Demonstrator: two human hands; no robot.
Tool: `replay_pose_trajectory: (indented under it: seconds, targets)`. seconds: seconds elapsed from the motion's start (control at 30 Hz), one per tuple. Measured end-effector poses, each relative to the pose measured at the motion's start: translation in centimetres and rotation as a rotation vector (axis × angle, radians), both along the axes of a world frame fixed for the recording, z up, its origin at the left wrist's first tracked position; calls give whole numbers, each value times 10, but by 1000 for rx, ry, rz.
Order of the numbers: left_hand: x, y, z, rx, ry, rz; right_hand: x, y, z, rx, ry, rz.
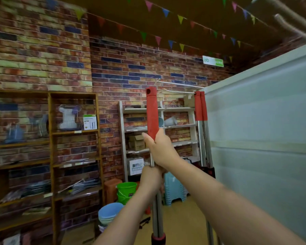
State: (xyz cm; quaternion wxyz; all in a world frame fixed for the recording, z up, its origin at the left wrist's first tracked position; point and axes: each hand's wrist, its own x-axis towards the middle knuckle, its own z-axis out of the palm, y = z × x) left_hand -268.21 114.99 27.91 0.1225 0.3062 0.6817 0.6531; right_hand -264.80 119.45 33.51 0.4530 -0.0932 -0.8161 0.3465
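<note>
Both hands clamped round one upright pole, right hand on red grip, left hand below, two leaning poles at panel.

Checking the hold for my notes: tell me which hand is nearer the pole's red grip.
Right. The right hand grips the lower end of the red grip; the left hand holds the bare metal pole just below it.

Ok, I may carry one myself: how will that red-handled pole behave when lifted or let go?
Probably stiff: the metal shaft runs straight below the left hand. The red grip, held low by the right hand, looks matte, so likely less slippery than the bare metal. Long and thin, it would likely topple if released upright.
</note>
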Motion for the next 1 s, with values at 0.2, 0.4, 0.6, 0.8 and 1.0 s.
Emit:
replay_pose_trajectory:
  seconds: [0.2,0.4,0.6,0.8,1.0]
  targets:
    - [-61,52,20,-6,-22,-140,-53,43,22,2,0,-110]
    - [-95,95,41,-5,33,-297,-83,90,44,37,-27,-243]
    - [-115,121,62,-19,60,-322,-106,120,67,10,-40,-269]
    - [-122,136,73,-16,4,-377,-118,140,78,23,-42,-300]
    - [-121,148,67,-16,-33,-394,-121,151,72,27,-63,-319]
